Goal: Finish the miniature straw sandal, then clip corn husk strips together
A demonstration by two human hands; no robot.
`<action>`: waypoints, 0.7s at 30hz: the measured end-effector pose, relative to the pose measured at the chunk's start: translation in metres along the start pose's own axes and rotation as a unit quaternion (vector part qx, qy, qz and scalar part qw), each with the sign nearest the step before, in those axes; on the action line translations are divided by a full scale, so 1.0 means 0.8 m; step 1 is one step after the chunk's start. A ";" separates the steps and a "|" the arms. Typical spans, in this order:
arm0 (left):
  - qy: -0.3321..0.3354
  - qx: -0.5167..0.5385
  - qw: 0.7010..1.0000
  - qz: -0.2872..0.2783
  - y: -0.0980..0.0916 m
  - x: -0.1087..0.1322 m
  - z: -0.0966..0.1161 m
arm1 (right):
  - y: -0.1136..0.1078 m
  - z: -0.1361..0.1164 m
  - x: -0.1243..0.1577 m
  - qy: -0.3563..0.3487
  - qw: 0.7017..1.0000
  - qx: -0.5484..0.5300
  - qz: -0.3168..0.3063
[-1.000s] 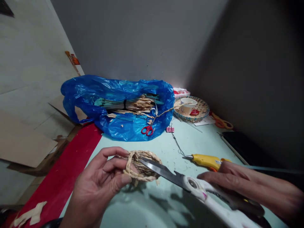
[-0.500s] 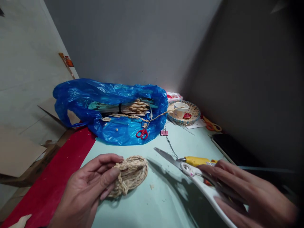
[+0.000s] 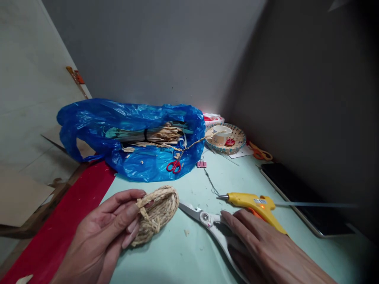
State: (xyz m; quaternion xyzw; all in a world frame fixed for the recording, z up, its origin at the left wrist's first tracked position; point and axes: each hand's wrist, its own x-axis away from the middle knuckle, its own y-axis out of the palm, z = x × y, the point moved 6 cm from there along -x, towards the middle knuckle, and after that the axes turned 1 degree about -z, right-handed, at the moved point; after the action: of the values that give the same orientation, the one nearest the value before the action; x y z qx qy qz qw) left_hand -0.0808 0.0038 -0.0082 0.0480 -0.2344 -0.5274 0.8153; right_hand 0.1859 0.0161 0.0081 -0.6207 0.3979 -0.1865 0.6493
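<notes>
The right hand (image 3: 257,238) partly hides the white-handled scissors (image 3: 205,218). The frame's near edge cuts off the left hand (image 3: 102,233) near the wrist. Lettering (image 3: 260,201) on the yellow glue gun (image 3: 241,199) is illegible.

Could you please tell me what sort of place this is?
Probably a craft workspace: a yellow glue gun, a blue bag holding straw-like strips, and a braided piece in the left hand.

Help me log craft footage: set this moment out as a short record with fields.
Left hand: holds a braided piece by one end
Right hand: over the handles of white-handled scissors; grip partly hidden
Beside right hand: yellow glue gun, small orange light showing
Back: blue plastic bag with dried strips
Back right: woven tray holding a white cup
</notes>
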 end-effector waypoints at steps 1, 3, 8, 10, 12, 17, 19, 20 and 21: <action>-0.001 -0.003 1.000 -0.003 0.001 0.000 0.000 | 0.003 -0.001 0.000 -0.006 1.000 0.009 -0.017; 0.000 -0.006 1.000 -0.008 0.004 0.000 0.001 | 0.009 -0.003 0.000 -0.028 0.998 0.027 -0.050; -0.007 -0.003 1.000 -0.008 0.008 0.000 0.002 | -0.001 -0.015 -0.010 -0.070 0.994 0.085 -0.003; -0.005 -0.003 1.000 -0.001 0.007 0.000 0.000 | -0.011 -0.021 -0.021 -0.062 0.996 0.059 0.012; -0.005 -0.004 1.000 0.001 0.005 0.000 -0.003 | -0.019 -0.025 -0.036 -0.032 0.999 -0.026 0.006; -0.042 -0.017 0.998 -0.047 0.011 0.005 -0.014 | -0.014 -0.030 -0.076 0.078 0.959 -0.267 -0.057; -0.047 -0.031 0.996 -0.074 0.016 0.008 -0.016 | -0.005 -0.035 -0.086 0.089 0.935 -0.334 -0.084; -0.040 -0.043 0.995 -0.078 0.018 0.009 -0.016 | -0.002 -0.038 -0.090 0.090 0.926 -0.357 -0.088; -0.029 -0.060 0.995 -0.075 0.018 0.010 -0.016 | 0.002 -0.039 -0.094 0.092 0.918 -0.375 -0.087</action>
State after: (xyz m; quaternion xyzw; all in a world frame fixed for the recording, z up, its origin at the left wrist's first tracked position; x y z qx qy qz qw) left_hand -0.0605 0.0009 -0.0123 0.0007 -0.2216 -0.6011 0.7678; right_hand 0.1160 0.0513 0.0307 -0.8306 0.4416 -0.1358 0.3108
